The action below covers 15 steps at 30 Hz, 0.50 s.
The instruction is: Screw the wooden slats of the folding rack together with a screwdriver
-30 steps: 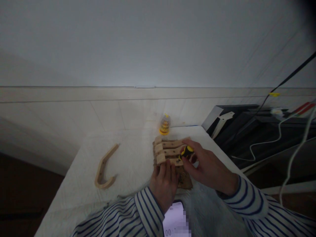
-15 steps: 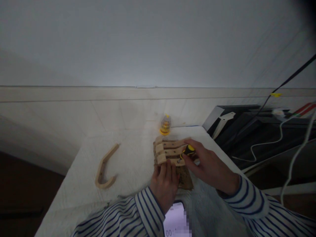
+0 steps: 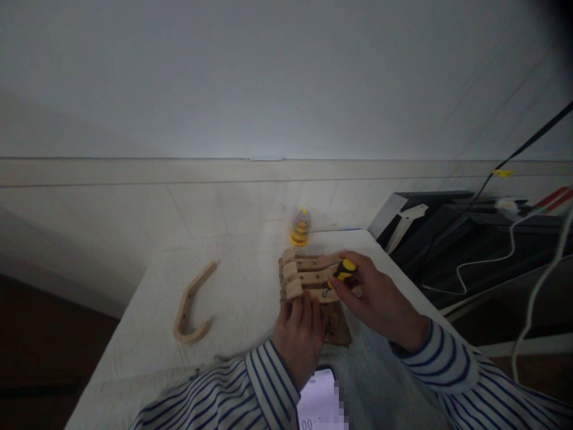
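Observation:
My right hand (image 3: 375,301) is closed round a short screwdriver with a yellow and black handle (image 3: 344,272). Its tip points down at the nearest of three curved wooden hooks (image 3: 308,276) that lie on a brown wooden board (image 3: 336,328). My left hand (image 3: 299,333) rests on the near left part of the board, fingers pressed down flat beside the nearest hook. Both arms wear striped sleeves.
A loose wooden hook (image 3: 191,304) lies on the white table (image 3: 233,298) to the left. A small yellow bit holder (image 3: 300,227) stands at the table's far edge. A lit phone screen (image 3: 319,406) sits near me. Black equipment with cables (image 3: 474,239) fills the right.
My right hand has shifted slightly with the screwdriver handle, which now sits a little further right. My left hand stays on the board.

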Motion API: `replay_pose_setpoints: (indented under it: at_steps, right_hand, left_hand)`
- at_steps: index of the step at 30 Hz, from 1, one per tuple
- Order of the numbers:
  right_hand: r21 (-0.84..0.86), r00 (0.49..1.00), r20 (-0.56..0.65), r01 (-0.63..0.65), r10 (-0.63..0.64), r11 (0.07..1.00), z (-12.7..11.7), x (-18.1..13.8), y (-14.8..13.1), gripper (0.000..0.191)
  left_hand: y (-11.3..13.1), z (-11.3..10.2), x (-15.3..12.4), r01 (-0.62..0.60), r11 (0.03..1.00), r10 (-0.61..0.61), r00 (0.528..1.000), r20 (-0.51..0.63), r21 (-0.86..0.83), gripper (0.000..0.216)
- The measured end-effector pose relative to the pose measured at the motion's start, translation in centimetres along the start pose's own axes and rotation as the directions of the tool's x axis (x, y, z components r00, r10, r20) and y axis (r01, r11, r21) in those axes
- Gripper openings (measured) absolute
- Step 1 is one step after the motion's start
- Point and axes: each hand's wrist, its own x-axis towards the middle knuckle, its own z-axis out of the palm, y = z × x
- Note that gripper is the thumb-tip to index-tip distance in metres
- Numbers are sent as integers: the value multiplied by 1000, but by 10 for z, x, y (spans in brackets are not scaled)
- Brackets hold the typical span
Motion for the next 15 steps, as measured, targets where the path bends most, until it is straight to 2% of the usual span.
replay_pose_setpoints:
  at_steps: [7, 15]
  right_hand:
    - [-36, 998, -31, -55, 54, 998, 3, 0, -1, 29]
    - [-17, 997, 4, -79, 79, 997, 4, 5, -9, 31]
  left_hand:
    - [0, 0, -1, -12, 1000, 12, 1000, -2, 14, 31]
    - [0, -2, 2, -11, 1000, 11, 1000, 7, 13, 31]
